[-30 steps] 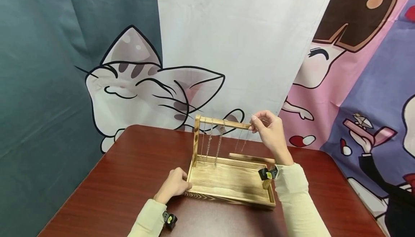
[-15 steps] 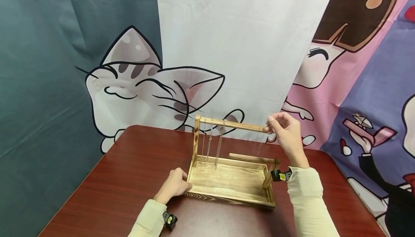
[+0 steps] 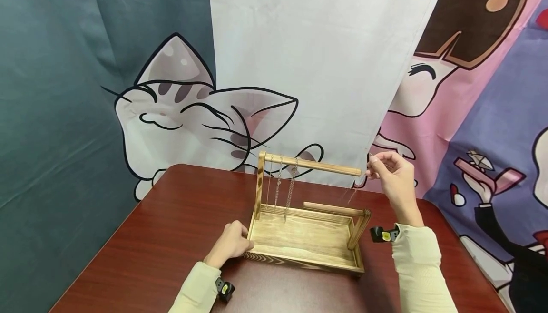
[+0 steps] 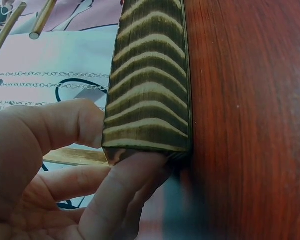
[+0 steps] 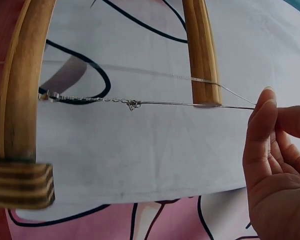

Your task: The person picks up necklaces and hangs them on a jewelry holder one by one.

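My left hand (image 3: 231, 241) grips the front left corner of a wooden jewelry stand (image 3: 299, 266); in the left wrist view its thumb and fingers (image 4: 125, 187) sit around the striped tray end. Beyond the free right end of the stand's upper bar (image 3: 329, 166), my right hand (image 3: 394, 172) pinches a thin silver necklace (image 5: 170, 104) between thumb and fingertips. The necklace hangs as a long loop, its clasp and extender chain (image 5: 90, 99) towards the lower end. Several chain necklaces (image 3: 291, 189) hang from the left part of the upper bar.
A shorter, lower bar (image 3: 329, 208) runs leftwards from the stand's right post (image 3: 358, 229). Under the bars lies the shallow wooden tray (image 3: 308, 237). The stand rests on a reddish-brown table (image 3: 192, 199), with a cartoon-printed curtain (image 3: 321, 65) behind.
My right hand has moved right with the necklace, from along the upper bar to past its free end. The left hand keeps its grip on the stand's corner.
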Available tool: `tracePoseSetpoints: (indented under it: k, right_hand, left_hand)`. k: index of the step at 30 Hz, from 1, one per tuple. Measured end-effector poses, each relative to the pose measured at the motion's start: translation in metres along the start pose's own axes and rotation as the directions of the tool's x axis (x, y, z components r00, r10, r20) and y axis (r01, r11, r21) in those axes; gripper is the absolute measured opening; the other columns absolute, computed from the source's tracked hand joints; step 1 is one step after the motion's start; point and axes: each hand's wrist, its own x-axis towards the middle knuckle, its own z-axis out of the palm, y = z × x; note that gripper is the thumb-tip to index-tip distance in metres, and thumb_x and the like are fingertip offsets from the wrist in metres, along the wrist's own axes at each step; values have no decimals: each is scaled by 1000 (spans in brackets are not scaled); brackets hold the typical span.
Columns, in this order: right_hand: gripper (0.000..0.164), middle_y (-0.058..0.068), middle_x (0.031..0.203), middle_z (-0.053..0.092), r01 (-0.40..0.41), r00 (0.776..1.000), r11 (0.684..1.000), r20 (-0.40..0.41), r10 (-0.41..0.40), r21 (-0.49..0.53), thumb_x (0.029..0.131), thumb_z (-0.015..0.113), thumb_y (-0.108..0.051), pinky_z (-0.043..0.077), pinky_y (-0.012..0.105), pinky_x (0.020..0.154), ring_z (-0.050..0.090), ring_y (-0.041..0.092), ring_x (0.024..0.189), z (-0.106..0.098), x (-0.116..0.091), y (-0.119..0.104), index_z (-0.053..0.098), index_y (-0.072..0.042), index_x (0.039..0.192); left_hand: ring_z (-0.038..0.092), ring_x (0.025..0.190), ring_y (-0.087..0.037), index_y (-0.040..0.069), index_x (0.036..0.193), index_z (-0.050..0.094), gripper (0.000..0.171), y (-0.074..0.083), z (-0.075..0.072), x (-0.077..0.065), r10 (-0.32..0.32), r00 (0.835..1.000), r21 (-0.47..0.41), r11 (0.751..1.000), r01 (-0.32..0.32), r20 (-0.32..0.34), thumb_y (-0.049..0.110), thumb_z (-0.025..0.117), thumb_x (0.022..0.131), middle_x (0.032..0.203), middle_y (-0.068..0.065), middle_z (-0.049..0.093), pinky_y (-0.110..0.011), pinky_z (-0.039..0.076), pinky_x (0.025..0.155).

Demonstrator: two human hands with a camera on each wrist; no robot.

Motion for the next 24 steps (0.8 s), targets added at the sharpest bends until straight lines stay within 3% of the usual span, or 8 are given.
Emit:
tracePoseSetpoints:
  k: [11, 16, 19, 24]
  right_hand:
    - [15, 12, 68, 63, -17, 999, 997, -36, 15, -79, 83, 63, -4, 48, 20, 47, 61, 14, 53, -8, 0, 4, 56, 9, 86]
    - [17, 5, 68, 62, -4, 1000, 998, 0, 4, -59, 84, 62, -4, 48, 21, 47, 61, 13, 54, -5, 1, 2, 55, 11, 88]
    - [19, 8, 70, 61, 6, 1000, 1000, 27, -6, -24, 84, 62, -3, 51, 23, 52, 61, 13, 54, -1, 1, 2, 53, 14, 90]
    - [22, 10, 70, 62, 7, 999, 998, 38, -5, -60, 84, 62, -4, 51, 22, 51, 61, 13, 54, 4, 1, 4, 53, 14, 90]
  left_hand:
    - [48, 56, -13, 7, 65, 65, 5, 0, 0, 0, 5, 1000, -9, 1000, -5, 8, 11, 69, 64, 61, 0, 56, -26, 42, 54]
    - [49, 58, -13, 6, 68, 67, 8, 1, -1, -1, -6, 1000, -5, 1000, 7, 5, 12, 70, 64, 64, 0, 57, -27, 43, 56]
    - [49, 57, -13, 6, 68, 66, 8, 0, 0, -1, -5, 1000, -5, 1000, 5, -2, 12, 70, 64, 63, 0, 58, -27, 43, 55]
    - [49, 56, -13, 7, 67, 66, 7, 0, 1, -1, -1, 1000, -4, 1000, 1, 8, 12, 70, 64, 62, 0, 57, -27, 42, 54]
